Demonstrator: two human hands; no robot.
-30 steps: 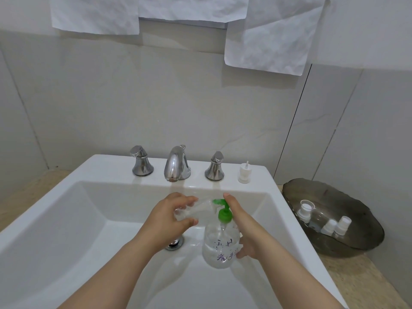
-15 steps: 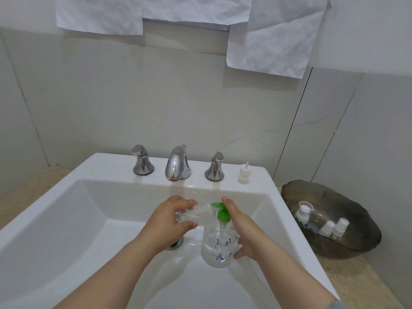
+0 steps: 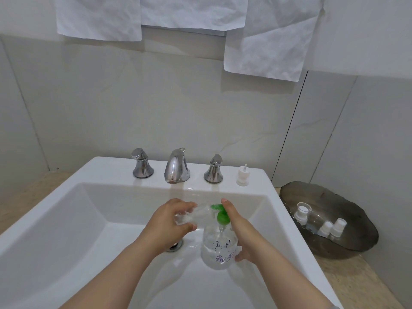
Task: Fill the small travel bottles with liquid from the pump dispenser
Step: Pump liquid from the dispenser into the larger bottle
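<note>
Both arms reach over the sink [image 3: 89, 219]. The left hand [image 3: 169, 224] pinches a clear travel bottle [image 3: 196, 214], tipped sideways at the green nozzle. The right hand [image 3: 240, 233] grips the pump dispenser [image 3: 219, 250], with the forefinger up on its pump head.

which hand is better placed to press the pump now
Right, probably. The right hand grips the dispenser with its forefinger over the green pump head; the left hand is occupied holding the travel bottle at the spout.
</note>
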